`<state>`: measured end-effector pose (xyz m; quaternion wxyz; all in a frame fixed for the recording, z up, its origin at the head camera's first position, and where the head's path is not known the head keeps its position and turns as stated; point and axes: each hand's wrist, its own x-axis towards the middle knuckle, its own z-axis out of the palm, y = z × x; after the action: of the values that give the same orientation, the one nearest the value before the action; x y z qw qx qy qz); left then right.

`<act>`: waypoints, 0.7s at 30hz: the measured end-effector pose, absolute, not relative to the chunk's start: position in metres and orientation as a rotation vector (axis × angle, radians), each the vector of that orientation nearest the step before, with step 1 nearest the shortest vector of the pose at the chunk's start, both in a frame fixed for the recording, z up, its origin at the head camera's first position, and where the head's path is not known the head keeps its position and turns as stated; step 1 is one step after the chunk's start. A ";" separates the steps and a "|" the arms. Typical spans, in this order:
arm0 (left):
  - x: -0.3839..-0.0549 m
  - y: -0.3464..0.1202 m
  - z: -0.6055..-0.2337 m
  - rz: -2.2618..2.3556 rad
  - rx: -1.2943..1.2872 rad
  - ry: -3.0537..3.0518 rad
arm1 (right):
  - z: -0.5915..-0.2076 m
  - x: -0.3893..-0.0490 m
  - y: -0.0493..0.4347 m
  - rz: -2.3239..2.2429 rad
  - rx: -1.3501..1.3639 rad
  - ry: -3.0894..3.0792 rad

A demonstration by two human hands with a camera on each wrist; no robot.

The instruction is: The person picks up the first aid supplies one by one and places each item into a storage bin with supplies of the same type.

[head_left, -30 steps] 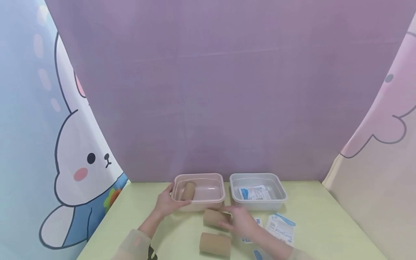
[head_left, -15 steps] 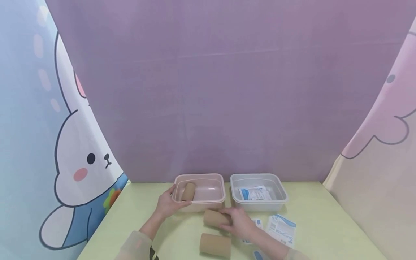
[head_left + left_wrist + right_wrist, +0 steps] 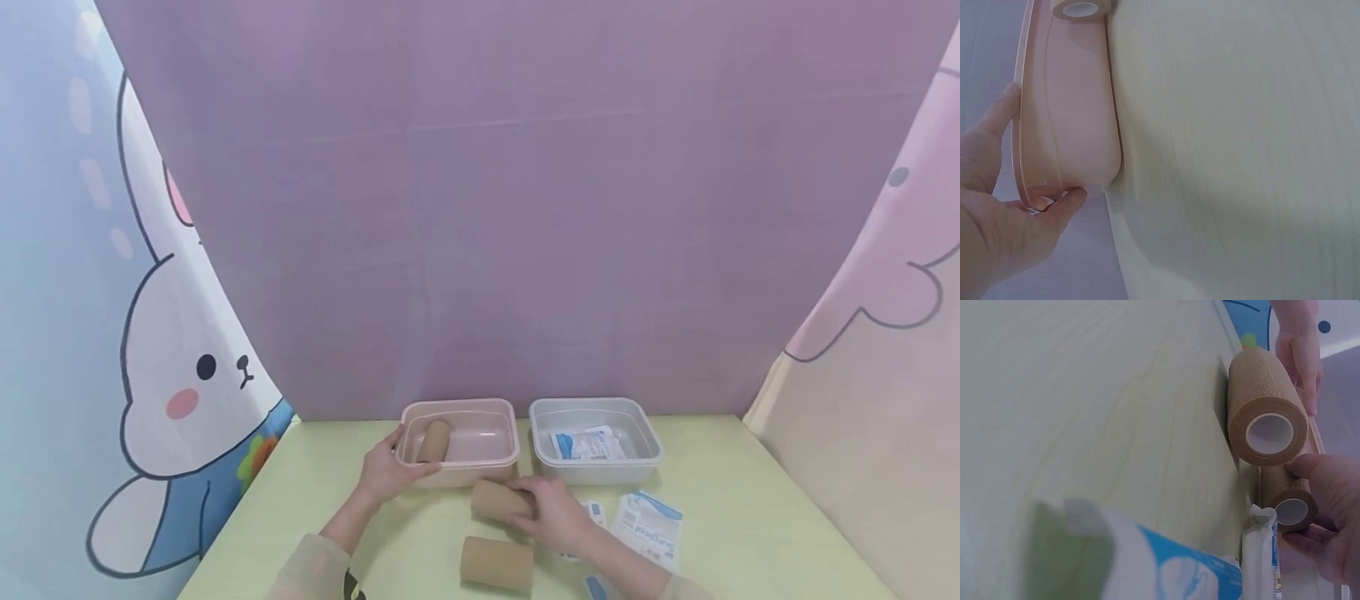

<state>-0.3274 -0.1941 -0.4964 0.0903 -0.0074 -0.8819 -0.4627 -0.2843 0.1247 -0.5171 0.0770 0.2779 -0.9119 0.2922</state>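
A pink plastic box (image 3: 480, 476) stands at the back of the table, with one brown bandage roll (image 3: 435, 442) lying inside at its left. My left hand (image 3: 386, 473) grips the box by its left front corner; the left wrist view shows the thumb and fingers at the rim. In front of the box, my right hand (image 3: 557, 514) pinches the right end of a second brown bandage roll (image 3: 495, 501), which still lies low by the table. Nearer to me rests a larger brown bandage roll (image 3: 497, 565); its white core faces the right wrist camera.
Right of the pink box is a white plastic box (image 3: 596, 474) holding blue-and-white packets (image 3: 588, 445). A blue-and-white packet (image 3: 649, 527) lies on the table (image 3: 757, 517) in front of it, with others partly behind my right forearm. A purple cloth (image 3: 480, 208) hangs behind.
My right hand, blurred with motion a second ago, has settled on the end of the middle bandage roll. The left hand and both boxes have stayed in place.
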 end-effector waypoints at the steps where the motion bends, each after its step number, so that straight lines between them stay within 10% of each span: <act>1: -0.327 -0.194 -0.496 -1.374 -0.024 -2.621 | -0.515 -0.283 0.126 0.881 0.824 -2.735; 21: -0.326 -0.195 -0.495 -1.387 -0.018 -2.640 | -0.453 -0.280 0.178 0.882 0.839 -2.464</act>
<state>-0.3256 -0.1954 -0.4953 0.0795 -0.0061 -0.8824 -0.4637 -0.2796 0.1783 -0.4534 0.1955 0.2995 -0.8792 0.3147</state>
